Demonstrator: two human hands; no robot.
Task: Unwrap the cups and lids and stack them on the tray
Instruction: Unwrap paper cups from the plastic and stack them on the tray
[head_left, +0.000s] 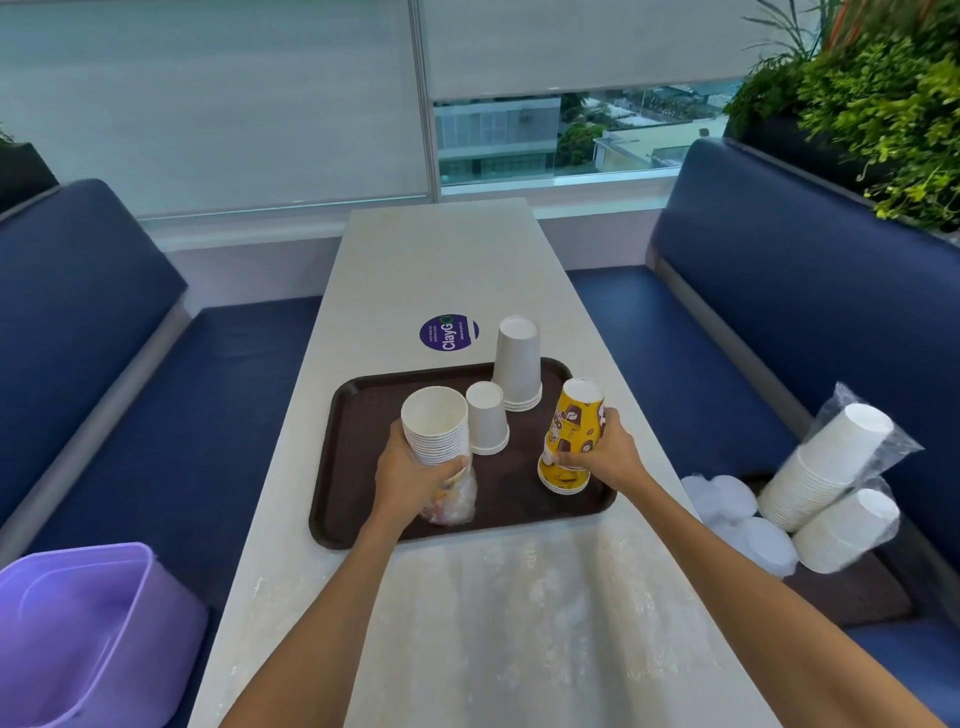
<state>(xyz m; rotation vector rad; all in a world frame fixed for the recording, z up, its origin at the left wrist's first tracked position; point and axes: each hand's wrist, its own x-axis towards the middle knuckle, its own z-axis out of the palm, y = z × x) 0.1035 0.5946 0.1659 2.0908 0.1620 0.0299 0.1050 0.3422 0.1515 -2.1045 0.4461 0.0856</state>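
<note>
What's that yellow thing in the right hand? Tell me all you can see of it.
It is a stack of yellow paper cups, nested and turned upside down, printed with brown and white patterns. The top cup's base is white. The stack leans slightly and stands on the brown tray near its right front corner. The right hand grips it around the middle.

Dark brown tray (363, 415), white cup stacks (517, 364), yellow cups with brown print (569, 441), purple bin (88, 634), navy benches (779, 291)
</note>
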